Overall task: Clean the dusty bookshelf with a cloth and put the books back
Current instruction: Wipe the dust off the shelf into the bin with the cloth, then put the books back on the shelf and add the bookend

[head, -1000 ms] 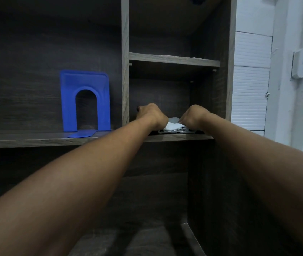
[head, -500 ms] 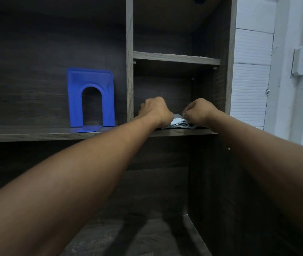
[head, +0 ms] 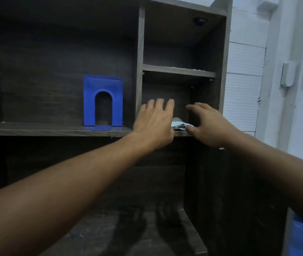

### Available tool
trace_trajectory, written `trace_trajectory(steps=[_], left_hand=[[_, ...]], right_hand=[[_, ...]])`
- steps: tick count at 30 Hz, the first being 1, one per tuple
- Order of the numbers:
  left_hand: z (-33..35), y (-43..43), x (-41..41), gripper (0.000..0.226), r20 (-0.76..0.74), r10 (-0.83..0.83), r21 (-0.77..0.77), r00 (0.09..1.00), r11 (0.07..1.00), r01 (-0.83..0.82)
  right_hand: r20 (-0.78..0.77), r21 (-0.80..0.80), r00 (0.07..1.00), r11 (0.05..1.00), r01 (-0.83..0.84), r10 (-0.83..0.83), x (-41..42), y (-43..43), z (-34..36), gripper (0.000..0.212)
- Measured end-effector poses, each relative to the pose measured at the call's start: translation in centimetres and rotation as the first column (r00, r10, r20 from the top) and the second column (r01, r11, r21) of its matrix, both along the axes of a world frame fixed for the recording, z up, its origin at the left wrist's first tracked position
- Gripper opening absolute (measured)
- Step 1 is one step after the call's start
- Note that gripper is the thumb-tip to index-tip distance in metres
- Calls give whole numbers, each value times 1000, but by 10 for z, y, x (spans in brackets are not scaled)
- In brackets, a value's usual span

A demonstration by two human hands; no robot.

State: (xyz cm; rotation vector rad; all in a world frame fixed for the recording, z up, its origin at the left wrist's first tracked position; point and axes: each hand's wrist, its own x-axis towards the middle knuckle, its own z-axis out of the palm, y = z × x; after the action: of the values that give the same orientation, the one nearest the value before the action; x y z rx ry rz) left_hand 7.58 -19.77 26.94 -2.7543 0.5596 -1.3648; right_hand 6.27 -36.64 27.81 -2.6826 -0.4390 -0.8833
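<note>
A pale grey cloth (head: 180, 125) lies crumpled on the dark wooden shelf board (head: 54, 129), inside the narrow right compartment. My left hand (head: 154, 122) hovers just left of the cloth with its fingers spread and straight, holding nothing. My right hand (head: 209, 124) is just right of the cloth, fingers extended, thumb close to the cloth's edge. Part of the cloth is hidden behind both hands. No books are in view.
A blue metal bookend (head: 103, 102) stands on the same board in the wide left compartment. A vertical divider (head: 139, 71) separates the compartments. A short upper shelf (head: 178, 70) sits above the cloth. A white wall with a switch box (head: 288, 73) is at the right.
Both hands were curled into fists on the cloth; now they have let go and opened, fingers spread, drawn slightly back from it. The view has shifted to the right.
</note>
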Motion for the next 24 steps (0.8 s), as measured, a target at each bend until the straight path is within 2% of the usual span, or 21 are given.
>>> trace_trajectory(steps=[4, 10, 16, 21, 24], left_hand=[[-11, 12, -25, 79, 27, 21, 32, 999, 999, -22], [-47, 31, -66, 78, -13, 16, 34, 1000, 999, -16], [-105, 45, -99, 77, -92, 34, 9, 995, 999, -33], [-160, 52, -117, 74, -146, 35, -24, 989, 999, -39], [-189, 53, -123, 73, -188, 28, -55, 982, 998, -39]], right_hand=[[-15, -16, 999, 999, -34, 33, -31, 6, -15, 73], [-70, -23, 998, 1000, -9, 8, -77, 22, -51, 77], [-147, -46, 989, 999, 18, -24, -104, 38, -108, 77], [-148, -81, 987, 996, 44, -56, -118, 43, -161, 76], [-208, -103, 976, 994, 34, -55, -125, 44, -193, 78]])
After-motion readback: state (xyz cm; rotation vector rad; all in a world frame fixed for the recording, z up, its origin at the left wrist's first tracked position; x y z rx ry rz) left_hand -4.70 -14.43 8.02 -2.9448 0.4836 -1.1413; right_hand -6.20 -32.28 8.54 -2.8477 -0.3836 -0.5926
